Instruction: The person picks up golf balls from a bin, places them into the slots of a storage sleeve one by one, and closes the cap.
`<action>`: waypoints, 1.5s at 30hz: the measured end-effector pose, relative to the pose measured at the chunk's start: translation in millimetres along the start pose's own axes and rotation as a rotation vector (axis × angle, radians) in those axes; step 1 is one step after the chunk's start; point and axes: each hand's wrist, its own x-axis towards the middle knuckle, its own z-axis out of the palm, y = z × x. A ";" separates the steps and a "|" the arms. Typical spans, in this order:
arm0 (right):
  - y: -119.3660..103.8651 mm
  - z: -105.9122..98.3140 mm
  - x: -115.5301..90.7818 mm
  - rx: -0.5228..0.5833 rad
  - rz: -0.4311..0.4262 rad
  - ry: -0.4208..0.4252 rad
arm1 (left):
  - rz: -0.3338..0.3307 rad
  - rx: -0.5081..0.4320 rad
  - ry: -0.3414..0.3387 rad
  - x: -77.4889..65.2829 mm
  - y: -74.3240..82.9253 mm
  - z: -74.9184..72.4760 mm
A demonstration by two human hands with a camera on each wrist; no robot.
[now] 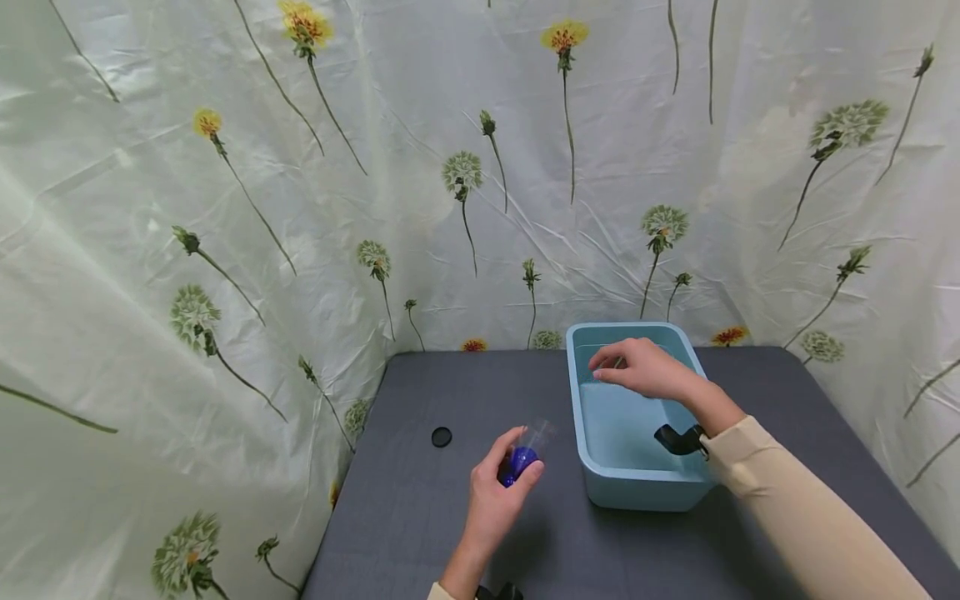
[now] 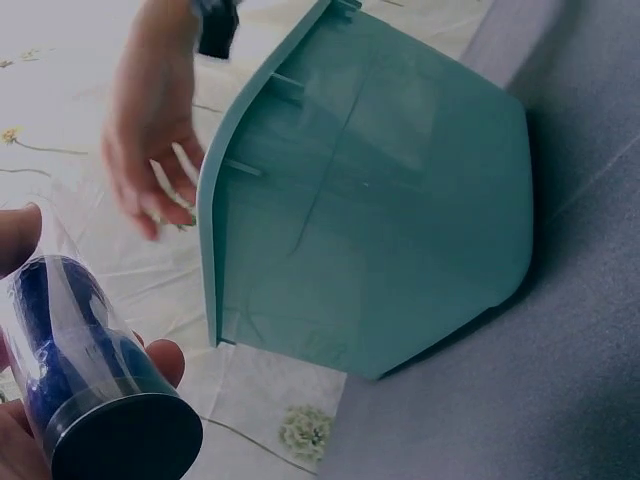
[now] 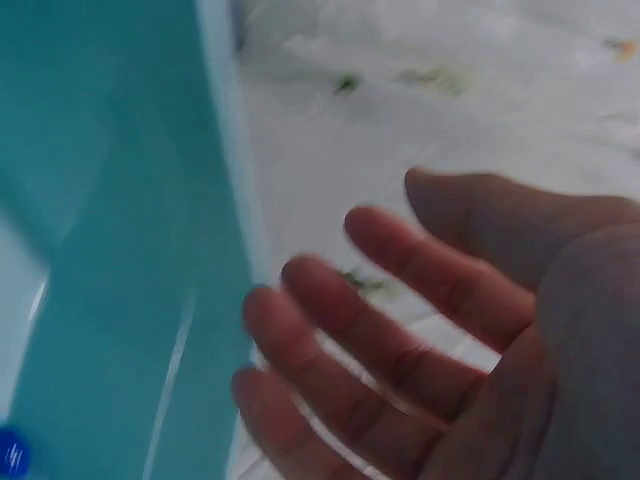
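Observation:
My left hand [image 1: 497, 492] grips a clear cylindrical tube [image 1: 536, 435] over the dark table, left of the light-blue plastic bin [image 1: 648, 477]. Blue shiny contents [image 2: 60, 330] fill part of the tube, and a black cap [image 2: 128, 440] closes its lower end. Its upper end is partly behind the thumb in the left wrist view. Above the bin's opening is my right hand [image 1: 637, 367], fingers loosely bent, with nothing seen between them; the right wrist view shows its bare palm and fingers [image 3: 400, 275]. One glossy blue round thing [image 3: 12, 455] shows at that view's corner.
A black round cap [image 1: 441, 437] lies on the dark grey table [image 1: 405, 508], left of my left hand. The bin stands at the back right, close to the flower-printed curtain [image 1: 420, 208], which surrounds the table's back and sides.

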 end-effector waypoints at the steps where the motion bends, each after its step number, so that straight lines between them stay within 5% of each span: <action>1: 7.6 -2.4 6.0 -0.018 0.031 -0.009 | -0.003 0.004 -0.002 0.2 -0.3 -0.3; 13: 80.8 8.9 50.4 -0.184 0.325 -0.166 | -0.036 0.019 -0.001 1.8 -5.2 -4.3; 22: 125.9 27.0 56.0 -0.197 0.565 -0.203 | -0.029 0.019 0.006 2.4 -3.2 -7.2; 29: 136.3 34.7 54.5 -0.203 0.568 -0.185 | -0.041 0.026 0.015 0.0 -7.4 -9.2; 36: 144.0 48.4 48.0 -0.036 0.590 -0.178 | -0.044 0.016 0.014 -4.3 -8.6 -10.9; 45: 147.6 60.7 46.0 0.083 0.484 -0.269 | -0.082 0.038 0.033 -4.7 -2.7 -12.2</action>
